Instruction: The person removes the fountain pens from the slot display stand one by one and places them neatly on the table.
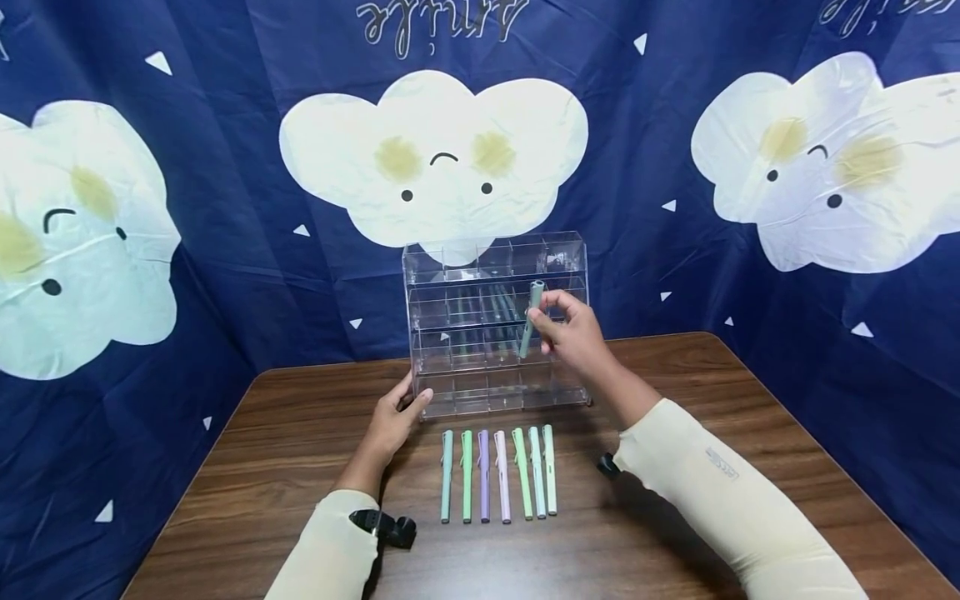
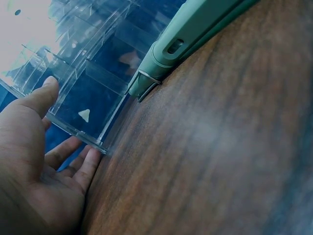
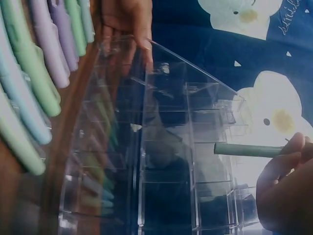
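A clear acrylic display rack [image 1: 467, 405] with tiers of small compartments stands toward the back of the table. My left hand [image 1: 392, 423] grips its lower left corner, thumb in front and the other fingers around the side and back, as the left wrist view shows. My right hand [image 1: 576, 340] pinches a grey-green pen [image 1: 536, 297] between thumb and fingers. The pen tilts in front of the rack's right half, its lower end free; in the right wrist view the pen [image 3: 247, 150] stands apart from the dividers. Several pastel pens, including a purple pen [image 1: 483, 479], lie in a row before the rack.
The brown wooden table [image 1: 300, 467] extends to both sides of the rack. Behind it hangs a dark blue curtain [image 1: 225, 275] with white clouds. The leftmost teal pen [image 1: 446, 479] lies nearest my left hand. Each wrist carries a black camera mount [image 1: 401, 532].
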`<state>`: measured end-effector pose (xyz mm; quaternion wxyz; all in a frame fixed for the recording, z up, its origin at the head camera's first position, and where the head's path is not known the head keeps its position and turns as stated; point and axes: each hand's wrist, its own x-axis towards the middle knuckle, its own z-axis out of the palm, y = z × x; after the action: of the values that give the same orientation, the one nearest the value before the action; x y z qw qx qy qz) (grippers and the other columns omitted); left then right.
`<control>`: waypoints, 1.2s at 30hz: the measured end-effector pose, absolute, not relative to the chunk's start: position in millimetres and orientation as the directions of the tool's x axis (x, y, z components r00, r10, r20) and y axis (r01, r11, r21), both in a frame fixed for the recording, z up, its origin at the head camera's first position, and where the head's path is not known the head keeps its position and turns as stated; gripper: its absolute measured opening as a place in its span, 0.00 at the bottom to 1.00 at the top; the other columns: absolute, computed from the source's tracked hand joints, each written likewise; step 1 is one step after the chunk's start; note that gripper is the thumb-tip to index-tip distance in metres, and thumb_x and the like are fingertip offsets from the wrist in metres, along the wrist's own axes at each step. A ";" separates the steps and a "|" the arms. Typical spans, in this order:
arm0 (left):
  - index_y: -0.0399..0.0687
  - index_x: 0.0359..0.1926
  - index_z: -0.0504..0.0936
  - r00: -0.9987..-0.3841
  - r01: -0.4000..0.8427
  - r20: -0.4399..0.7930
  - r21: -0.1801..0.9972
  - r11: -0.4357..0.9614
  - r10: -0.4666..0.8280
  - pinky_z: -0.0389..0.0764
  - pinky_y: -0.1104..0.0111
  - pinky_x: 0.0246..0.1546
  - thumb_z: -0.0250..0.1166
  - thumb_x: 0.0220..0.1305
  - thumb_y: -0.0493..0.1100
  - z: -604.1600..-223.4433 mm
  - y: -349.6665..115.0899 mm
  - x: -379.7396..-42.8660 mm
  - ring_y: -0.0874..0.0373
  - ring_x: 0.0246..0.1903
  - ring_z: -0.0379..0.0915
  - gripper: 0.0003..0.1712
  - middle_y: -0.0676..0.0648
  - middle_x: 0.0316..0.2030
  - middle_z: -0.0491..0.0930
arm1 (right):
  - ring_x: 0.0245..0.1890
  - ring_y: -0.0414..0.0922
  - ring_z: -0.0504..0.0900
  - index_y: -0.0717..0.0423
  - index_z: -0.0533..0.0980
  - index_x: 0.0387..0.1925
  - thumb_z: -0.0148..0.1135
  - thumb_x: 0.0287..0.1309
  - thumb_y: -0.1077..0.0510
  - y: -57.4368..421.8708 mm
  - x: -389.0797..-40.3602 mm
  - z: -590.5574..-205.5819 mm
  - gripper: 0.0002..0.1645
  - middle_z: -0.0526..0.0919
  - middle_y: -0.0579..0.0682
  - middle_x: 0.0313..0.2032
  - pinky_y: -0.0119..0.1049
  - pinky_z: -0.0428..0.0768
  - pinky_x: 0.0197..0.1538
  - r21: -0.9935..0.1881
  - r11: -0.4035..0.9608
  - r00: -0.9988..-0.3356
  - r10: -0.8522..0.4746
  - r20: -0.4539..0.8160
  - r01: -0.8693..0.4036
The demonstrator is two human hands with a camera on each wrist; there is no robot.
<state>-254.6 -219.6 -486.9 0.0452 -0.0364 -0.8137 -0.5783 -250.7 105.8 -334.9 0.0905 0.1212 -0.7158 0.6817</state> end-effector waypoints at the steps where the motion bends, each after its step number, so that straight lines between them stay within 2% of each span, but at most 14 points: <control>1: 0.59 0.87 0.61 -0.994 0.108 0.111 0.939 0.327 0.007 0.79 0.53 0.69 0.68 0.80 0.52 -487.1 -219.7 -254.5 0.40 0.74 0.74 0.42 0.34 0.74 0.77 | 0.15 0.36 0.74 0.64 0.77 0.51 0.66 0.78 0.60 107.4 -247.3 -337.2 0.10 0.78 0.49 0.51 0.28 0.73 0.22 -0.955 0.050 -0.956 -0.050 0.290 -0.293; 7: 0.57 0.87 0.61 -0.993 0.113 0.115 0.933 0.341 0.014 0.80 0.55 0.67 0.68 0.80 0.53 -487.3 -219.2 -253.0 0.38 0.74 0.75 0.42 0.32 0.74 0.77 | 0.14 0.36 0.74 0.68 0.75 0.51 0.64 0.79 0.62 117.2 -229.2 -354.9 0.11 0.79 0.47 0.44 0.27 0.73 0.21 -0.959 0.046 -0.959 -0.061 0.275 -0.278; 11: 0.57 0.87 0.60 -0.993 0.115 0.116 0.936 0.333 0.016 0.79 0.53 0.68 0.68 0.80 0.54 -487.4 -219.2 -253.2 0.38 0.74 0.74 0.43 0.33 0.74 0.76 | 0.14 0.36 0.72 0.70 0.72 0.49 0.62 0.79 0.65 122.3 -216.2 -365.2 0.10 0.78 0.46 0.40 0.27 0.73 0.20 -0.958 0.038 -0.957 -0.069 0.282 -0.285; 19: 0.57 0.87 0.61 -0.993 0.113 0.115 0.939 0.323 0.012 0.78 0.50 0.71 0.68 0.79 0.54 -488.2 -218.4 -253.7 0.38 0.75 0.73 0.43 0.34 0.75 0.76 | 0.13 0.36 0.70 0.71 0.73 0.49 0.61 0.78 0.66 137.9 -198.5 -382.0 0.08 0.78 0.44 0.34 0.30 0.72 0.17 -0.949 0.137 -0.958 -0.075 0.277 -0.285; 23: 0.57 0.87 0.61 -0.993 0.115 0.116 0.940 0.321 0.017 0.77 0.50 0.71 0.68 0.79 0.54 -488.2 -219.1 -253.4 0.39 0.76 0.72 0.43 0.34 0.76 0.74 | 0.13 0.36 0.69 0.70 0.74 0.58 0.62 0.78 0.66 145.1 -193.2 -391.1 0.14 0.80 0.45 0.36 0.31 0.72 0.18 -0.955 0.173 -0.970 -0.074 0.230 -0.239; 29: 0.59 0.87 0.59 -0.994 0.105 0.101 0.945 0.310 0.028 0.75 0.49 0.73 0.67 0.80 0.55 -484.8 -219.4 -251.4 0.39 0.77 0.70 0.43 0.35 0.80 0.69 | 0.16 0.36 0.70 0.58 0.65 0.81 0.64 0.75 0.68 153.4 -186.3 -404.4 0.38 0.84 0.58 0.37 0.31 0.72 0.17 -0.942 0.235 -0.968 -0.132 0.214 -0.241; 31: 0.60 0.87 0.59 -0.995 0.096 0.092 0.946 0.311 0.026 0.74 0.48 0.74 0.67 0.80 0.55 -484.2 -219.3 -251.3 0.39 0.77 0.70 0.43 0.35 0.81 0.68 | 0.17 0.36 0.70 0.56 0.64 0.82 0.65 0.75 0.68 156.0 -184.2 -408.0 0.40 0.83 0.60 0.37 0.31 0.73 0.17 -0.934 0.263 -0.966 -0.154 0.207 -0.242; 36: 0.59 0.87 0.59 -0.995 0.101 0.097 0.941 0.323 0.029 0.74 0.47 0.73 0.67 0.80 0.55 -484.0 -220.2 -252.2 0.38 0.77 0.70 0.43 0.34 0.80 0.68 | 0.16 0.36 0.70 0.58 0.69 0.78 0.66 0.73 0.67 160.7 -180.3 -413.7 0.36 0.83 0.61 0.39 0.31 0.73 0.18 -0.925 0.311 -0.969 -0.184 0.166 -0.217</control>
<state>-252.2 -220.2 -484.0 0.0311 -0.0398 -0.8128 -0.5804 -180.3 160.7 -413.7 0.0144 0.1241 -0.8094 0.5738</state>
